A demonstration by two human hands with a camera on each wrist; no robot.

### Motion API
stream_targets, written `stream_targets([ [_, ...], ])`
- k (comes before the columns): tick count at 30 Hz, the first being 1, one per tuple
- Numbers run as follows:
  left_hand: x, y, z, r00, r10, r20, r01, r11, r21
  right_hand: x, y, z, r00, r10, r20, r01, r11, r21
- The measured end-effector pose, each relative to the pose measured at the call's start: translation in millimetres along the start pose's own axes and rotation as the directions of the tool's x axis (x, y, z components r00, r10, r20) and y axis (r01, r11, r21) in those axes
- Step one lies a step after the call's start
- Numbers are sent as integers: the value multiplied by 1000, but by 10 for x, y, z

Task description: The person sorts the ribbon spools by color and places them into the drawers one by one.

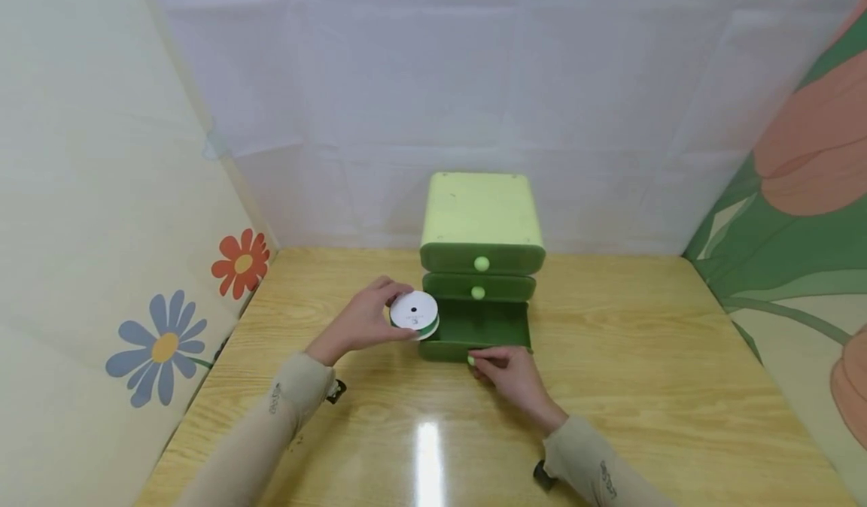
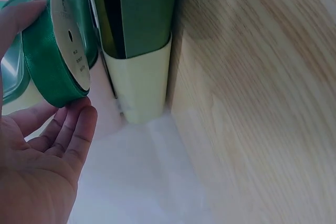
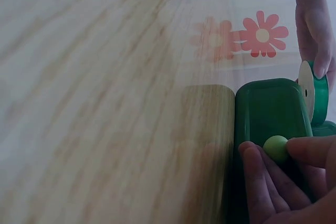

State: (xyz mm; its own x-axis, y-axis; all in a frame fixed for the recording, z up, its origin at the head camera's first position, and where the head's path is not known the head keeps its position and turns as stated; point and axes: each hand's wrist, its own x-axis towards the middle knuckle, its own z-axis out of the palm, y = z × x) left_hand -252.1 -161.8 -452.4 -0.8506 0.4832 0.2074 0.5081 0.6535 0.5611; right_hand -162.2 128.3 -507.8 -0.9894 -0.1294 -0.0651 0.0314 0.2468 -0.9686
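Observation:
My left hand [image 1: 371,316] grips a spool of green ribbon [image 1: 415,314] by its edges, thumb on one side and fingers on the other. White discs face the spool's sides; the green band shows plainly in the left wrist view [image 2: 46,56]. It is held over the left end of the pulled-out bottom drawer [image 1: 484,326] of a small green cabinet [image 1: 482,210]. With thumb and fingers, my right hand [image 1: 511,375] pinches the light green round knob [image 3: 276,149] on that drawer's front. The drawer's visible floor is bare dark green.
Above the bottom drawer, the middle drawer [image 1: 478,287] juts out slightly and the top drawer [image 1: 482,259] sits beneath the cabinet's pale top. The cabinet stands on a wooden table [image 1: 623,349] before a white cloth backdrop [image 1: 406,101]. Flower-patterned panels [image 1: 164,347] flank both sides.

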Motion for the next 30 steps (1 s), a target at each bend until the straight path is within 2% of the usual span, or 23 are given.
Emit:
stream_targets([
  [12,68,97,136,998,29,62,-30,999,15,1,24,3,1000,18,-10,-18,1000,-16],
  [30,107,205,225,989,-36,147,29,998,49,25,13,14,999,29,-16,-29,1000,-4],
])
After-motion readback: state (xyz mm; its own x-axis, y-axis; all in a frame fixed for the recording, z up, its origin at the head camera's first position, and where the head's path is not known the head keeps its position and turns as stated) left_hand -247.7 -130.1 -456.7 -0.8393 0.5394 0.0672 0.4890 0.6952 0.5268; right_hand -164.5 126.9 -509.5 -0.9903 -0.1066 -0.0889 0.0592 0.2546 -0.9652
